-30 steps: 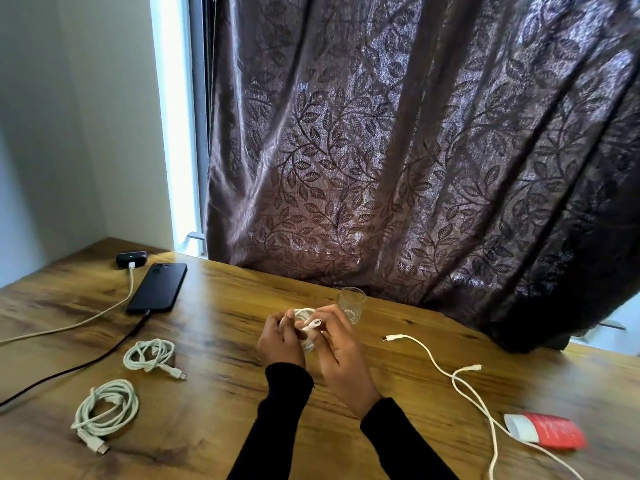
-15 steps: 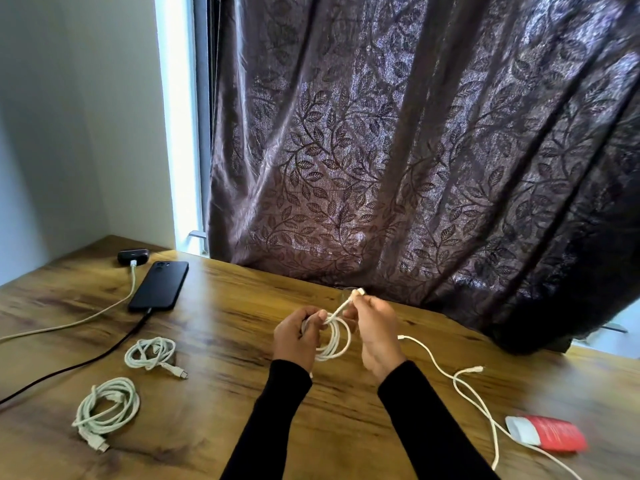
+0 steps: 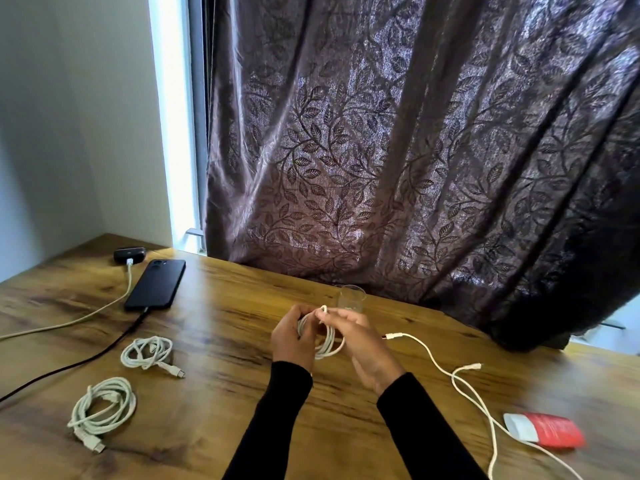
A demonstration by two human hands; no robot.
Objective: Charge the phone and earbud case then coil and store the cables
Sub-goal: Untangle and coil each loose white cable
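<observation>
While the white cable (image 3: 327, 342) is being wound, it hangs as a small coil between both hands above the middle of the table (image 3: 242, 393), clear of the wood so the loops can turn freely. Fingers of the left hand (image 3: 291, 341) curl around the left side of the coil to hold the loops together. Fingertips of the right hand (image 3: 356, 341) pinch the cable end at the top of the coil, probably to tuck it through and lock the bundle.

Two finished coils, the near coil (image 3: 102, 407) and the far coil (image 3: 147, 351), lie toward the table's left edge, set aside from the working area. Toward the right edge, a loose cable (image 3: 460, 379) trails uncoiled, one strand running under a red tube (image 3: 543, 434); it appears to be next.

At the far left corner, the phone (image 3: 156, 284) and earbud case (image 3: 129, 255) each have a cable plugged in, placed clear of the hands. A small glass (image 3: 351, 298) stands just behind the hands.
</observation>
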